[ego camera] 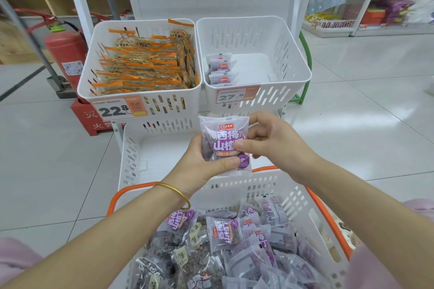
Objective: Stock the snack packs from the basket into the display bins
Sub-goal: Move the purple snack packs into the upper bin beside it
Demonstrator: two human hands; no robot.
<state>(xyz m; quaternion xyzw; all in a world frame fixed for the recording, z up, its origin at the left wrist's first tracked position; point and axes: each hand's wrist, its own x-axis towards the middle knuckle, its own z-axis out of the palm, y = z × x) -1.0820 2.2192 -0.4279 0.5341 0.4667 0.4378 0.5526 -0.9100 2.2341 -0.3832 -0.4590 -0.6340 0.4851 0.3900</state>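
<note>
Holding one purple snack pack (222, 141) between both hands, above the gap between basket and bins.

- Basket (258, 185): just below the wrists, white slotted plastic with an orange rim. Heaped with loose packs (225, 234), purple ones plus some clear dark ones. Bulk of the stock not yet moved.
- Lower bin (131, 155): directly under the hands, same slotted white plastic, bare floor where visible.
- Upper right bin (291, 58): beyond the hands. Only a few matching purple packs (222, 70), stood in a row at its left end. Likely target, since the print matches.
- Upper left bin (169, 103): beyond and left, packed with flat orange-edged sachets (145, 65). Looks full.
- Held pack: upright, label facing the camera. Soft crinkly pillow pouch, frosted film, lumpy fill.
- Left hand (202, 164): cupped round the lower left edge, thumb across the front.
- Right hand (277, 141): pinching the right edge, thumb in front, fingers curled behind. Two-handed grip probably squares the pouch to match the row.
- Price tag (237, 94): clipped on the right bin's front rim.
</note>
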